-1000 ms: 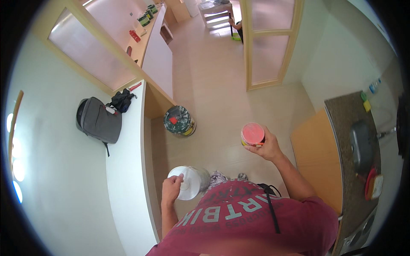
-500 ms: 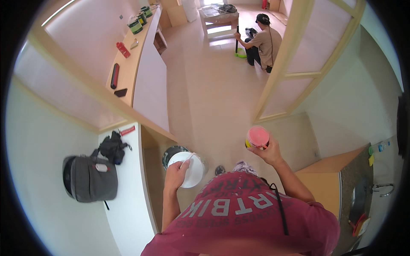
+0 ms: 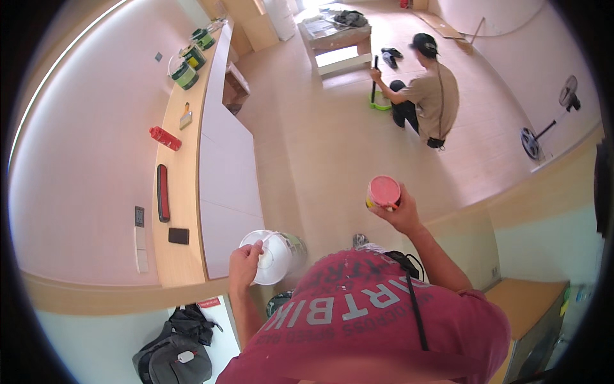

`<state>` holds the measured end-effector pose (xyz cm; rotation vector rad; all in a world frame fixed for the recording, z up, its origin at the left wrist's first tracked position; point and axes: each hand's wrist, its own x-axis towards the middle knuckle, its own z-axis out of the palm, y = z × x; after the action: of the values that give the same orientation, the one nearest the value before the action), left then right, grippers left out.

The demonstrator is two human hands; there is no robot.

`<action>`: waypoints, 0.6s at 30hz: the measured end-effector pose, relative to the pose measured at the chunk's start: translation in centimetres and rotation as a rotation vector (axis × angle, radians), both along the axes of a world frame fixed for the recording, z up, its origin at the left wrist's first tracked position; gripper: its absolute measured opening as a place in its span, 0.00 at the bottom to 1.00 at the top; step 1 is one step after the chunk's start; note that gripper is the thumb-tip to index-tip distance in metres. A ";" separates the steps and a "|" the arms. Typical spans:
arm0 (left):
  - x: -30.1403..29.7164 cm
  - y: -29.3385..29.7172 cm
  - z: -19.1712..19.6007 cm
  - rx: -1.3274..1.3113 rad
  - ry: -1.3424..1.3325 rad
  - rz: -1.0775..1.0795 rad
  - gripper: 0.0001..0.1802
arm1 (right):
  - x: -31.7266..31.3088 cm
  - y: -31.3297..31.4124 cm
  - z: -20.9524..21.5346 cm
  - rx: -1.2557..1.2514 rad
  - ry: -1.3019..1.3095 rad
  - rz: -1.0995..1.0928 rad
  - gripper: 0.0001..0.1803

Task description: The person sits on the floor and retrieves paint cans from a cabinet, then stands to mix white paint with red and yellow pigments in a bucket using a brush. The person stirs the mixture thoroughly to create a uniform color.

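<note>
Just below the middle of the frame, the left hand point(image 3: 245, 261) is closed around the rim of a white bucket point(image 3: 272, 256), fingers curled over its lid edge, holding it up in the air beside the end of a long pale wooden surface point(image 3: 178, 211) that runs from the lower left up toward the top of the frame. To the right of centre, the right hand point(image 3: 400, 213) is wrapped around a small pink-topped can point(image 3: 384, 192), with a bit of yellow showing on its side, held raised and well apart from the bucket. The person's red printed shirt point(image 3: 377, 320) fills the lower middle of the frame. On the surface lie a black phone point(image 3: 178, 235), a long dark flat bar with a red rim point(image 3: 162, 192), a red bottle point(image 3: 165, 138) on its side, a paint brush point(image 3: 185, 116) and, farther up toward the upper left, two green and white paint tubs point(image 3: 185, 75). A grey and black backpack point(image 3: 176, 355) sits at the lower left, below the surface's end. In the upper right another person in a tan shirt and dark cap point(image 3: 435, 89) crouches on the light wooden floor point(image 3: 320, 147), one hand on a dark stick over a green tray point(image 3: 381, 102). A standing fan point(image 3: 543, 131) leans at the far right edge.
</note>
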<state>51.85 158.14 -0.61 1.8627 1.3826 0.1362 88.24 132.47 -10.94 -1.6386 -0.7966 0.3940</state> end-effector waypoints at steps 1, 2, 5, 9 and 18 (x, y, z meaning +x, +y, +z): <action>1.7 2.3 0.1 -0.002 -0.006 0.039 0.27 | 2.4 2.8 -0.1 -0.011 0.032 0.016 0.40; 3.4 4.6 0.3 -0.004 -0.012 0.076 0.27 | 4.8 5.6 -0.1 -0.023 0.063 0.029 0.40; 8.0 12.3 0.0 -0.016 -0.046 0.161 0.27 | 11.3 14.6 -1.1 -0.026 0.088 0.070 0.40; 15.1 23.4 -2.2 -0.048 -0.053 0.165 0.27 | 18.2 25.7 -1.8 -0.035 0.067 0.081 0.41; 34.2 47.9 -5.2 -0.104 0.044 -0.060 0.31 | 31.3 46.4 -4.2 -0.057 -0.016 -0.099 0.39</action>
<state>86.09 206.06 -5.80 1.8278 1.3363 -0.0073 119.51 178.90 -15.15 -1.7285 -0.7185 0.3367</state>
